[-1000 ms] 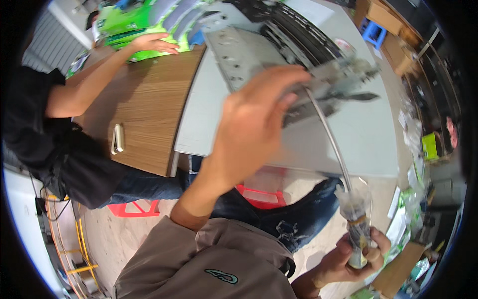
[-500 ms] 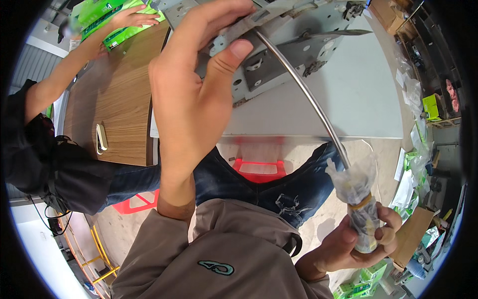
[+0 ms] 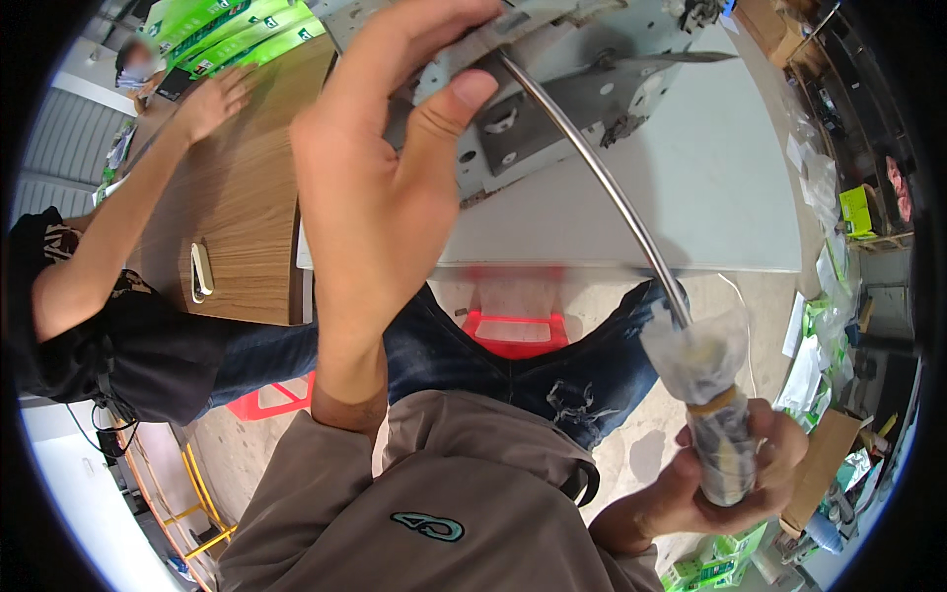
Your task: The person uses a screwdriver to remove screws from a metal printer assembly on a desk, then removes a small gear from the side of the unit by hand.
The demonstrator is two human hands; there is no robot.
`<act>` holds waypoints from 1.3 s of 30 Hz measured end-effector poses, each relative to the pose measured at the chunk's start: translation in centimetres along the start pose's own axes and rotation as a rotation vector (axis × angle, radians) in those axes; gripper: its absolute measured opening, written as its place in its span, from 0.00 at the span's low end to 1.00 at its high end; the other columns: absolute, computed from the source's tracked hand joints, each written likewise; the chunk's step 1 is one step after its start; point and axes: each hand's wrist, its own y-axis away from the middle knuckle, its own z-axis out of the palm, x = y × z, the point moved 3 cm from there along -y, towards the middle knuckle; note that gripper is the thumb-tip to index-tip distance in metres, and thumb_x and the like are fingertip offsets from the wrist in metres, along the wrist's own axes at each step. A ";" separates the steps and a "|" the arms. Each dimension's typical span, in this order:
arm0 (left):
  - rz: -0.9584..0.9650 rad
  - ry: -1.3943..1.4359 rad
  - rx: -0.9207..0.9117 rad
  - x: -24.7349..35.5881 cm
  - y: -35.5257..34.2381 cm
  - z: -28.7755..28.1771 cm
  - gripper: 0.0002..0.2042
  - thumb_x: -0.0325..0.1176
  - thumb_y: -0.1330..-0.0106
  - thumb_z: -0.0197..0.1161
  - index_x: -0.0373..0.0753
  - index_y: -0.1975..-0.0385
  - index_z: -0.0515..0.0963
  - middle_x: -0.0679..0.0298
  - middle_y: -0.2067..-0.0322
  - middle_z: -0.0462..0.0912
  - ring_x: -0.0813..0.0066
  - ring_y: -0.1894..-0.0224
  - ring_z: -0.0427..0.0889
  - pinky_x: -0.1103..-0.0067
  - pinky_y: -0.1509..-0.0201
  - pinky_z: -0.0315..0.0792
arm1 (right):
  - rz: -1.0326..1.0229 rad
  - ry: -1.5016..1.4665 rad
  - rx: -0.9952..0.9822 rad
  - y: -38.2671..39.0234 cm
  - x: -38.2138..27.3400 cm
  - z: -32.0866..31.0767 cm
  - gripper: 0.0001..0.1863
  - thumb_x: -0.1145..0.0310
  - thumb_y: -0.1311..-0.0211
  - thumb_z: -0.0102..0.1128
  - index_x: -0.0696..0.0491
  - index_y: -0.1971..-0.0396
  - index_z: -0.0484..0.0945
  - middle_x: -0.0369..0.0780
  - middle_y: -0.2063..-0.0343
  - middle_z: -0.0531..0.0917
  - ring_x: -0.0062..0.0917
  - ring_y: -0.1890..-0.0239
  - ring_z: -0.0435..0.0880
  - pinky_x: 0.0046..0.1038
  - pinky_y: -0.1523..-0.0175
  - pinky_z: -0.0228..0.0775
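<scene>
In my right hand [image 3: 691,498], the fingers close round the wrapped handle of a screwdriver [image 3: 604,180]. Cloudy plastic covers that handle, with a tan band round it. Its long shiny shaft slants up and left to a grey perforated metal bracket [image 3: 513,28]; the tip is hidden there. My left hand [image 3: 380,187] grips the bracket at its near edge, thumb close to the shaft and fingers curled over the far side. Below the bracket, more metal plate with round holes [image 3: 552,128] shows over the light grey table [image 3: 735,187].
To the left, a wooden table [image 3: 252,187] bears a small cream-coloured tool [image 3: 201,271] and green boxes [image 3: 237,35]. Another person's hand [image 3: 212,104] rests there. A red stool [image 3: 513,335] stands under my table. Boxes and plastic wrap line the floor on the right.
The other person's hand has drawn back from the green boxes onto the wooden table. My right hand and the screwdriver handle have shifted slightly; my left hand keeps nearly the same place.
</scene>
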 end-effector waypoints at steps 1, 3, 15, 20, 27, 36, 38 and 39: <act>-0.057 0.044 0.005 0.1 0.2 0.0 0.15 0.21 0.31 0.62 0.25 0.46 0.75 0.51 0.47 0.82 0.66 0.42 0.80 0.75 0.35 0.69 | 0.026 0.016 0.010 -0.4 -0.6 0.2 0.36 0.41 0.42 0.70 0.53 0.45 0.69 0.47 0.54 0.76 0.31 0.68 0.82 0.24 0.74 0.77; -0.190 0.083 -0.007 0.4 0.2 -0.3 0.15 0.20 0.31 0.61 0.25 0.46 0.75 0.51 0.47 0.82 0.65 0.42 0.80 0.75 0.34 0.69 | 0.297 0.020 0.103 -2.4 -1.2 1.1 0.47 0.29 0.37 0.52 0.59 0.36 0.66 0.49 0.57 0.77 0.27 0.79 0.79 0.17 0.87 0.66; -0.153 0.087 -0.028 1.0 -0.1 -0.9 0.15 0.24 0.30 0.61 0.26 0.46 0.75 0.51 0.47 0.82 0.61 0.43 0.81 0.72 0.36 0.71 | -0.176 0.344 0.033 -2.6 -0.8 -0.2 0.38 0.48 0.36 0.68 0.60 0.37 0.67 0.50 0.46 0.76 0.35 0.47 0.78 0.32 0.51 0.75; -0.112 0.134 -0.027 0.6 -0.1 -0.5 0.17 0.22 0.30 0.61 0.26 0.43 0.72 0.48 0.47 0.81 0.60 0.42 0.80 0.72 0.36 0.71 | 0.286 0.013 -0.134 -2.0 -1.3 -1.0 0.40 0.37 0.32 0.55 0.61 0.40 0.67 0.50 0.55 0.80 0.31 0.61 0.82 0.26 0.64 0.74; -0.040 0.093 -0.041 0.4 -0.1 -0.4 0.17 0.21 0.30 0.60 0.25 0.43 0.70 0.48 0.46 0.81 0.60 0.42 0.80 0.73 0.36 0.71 | -0.104 0.246 0.036 -2.0 -1.1 -0.8 0.36 0.42 0.39 0.68 0.55 0.44 0.68 0.49 0.47 0.78 0.32 0.49 0.79 0.32 0.46 0.75; -0.052 -0.031 -0.056 1.4 0.1 -0.9 0.15 0.19 0.39 0.62 0.39 0.52 0.84 0.48 0.45 0.80 0.55 0.47 0.83 0.69 0.45 0.77 | -0.294 0.259 -0.098 -2.6 0.7 -3.0 0.37 0.43 0.37 0.65 0.59 0.44 0.67 0.52 0.48 0.74 0.28 0.82 0.79 0.19 0.88 0.66; -0.035 -0.045 -0.054 1.7 0.1 -0.6 0.18 0.19 0.41 0.62 0.44 0.52 0.84 0.47 0.45 0.78 0.51 0.50 0.83 0.67 0.48 0.79 | -0.450 0.120 -0.124 -4.1 -1.0 -1.9 0.24 0.58 0.42 0.72 0.54 0.54 0.70 0.49 0.56 0.76 0.30 0.74 0.79 0.25 0.77 0.70; -0.023 -0.057 -0.057 1.8 0.1 -0.4 0.17 0.20 0.41 0.63 0.45 0.53 0.85 0.50 0.43 0.78 0.51 0.49 0.83 0.66 0.46 0.78 | -0.404 -0.183 -0.159 -4.6 -2.3 -0.5 0.17 0.71 0.44 0.73 0.52 0.59 0.73 0.47 0.62 0.78 0.35 0.65 0.81 0.32 0.67 0.75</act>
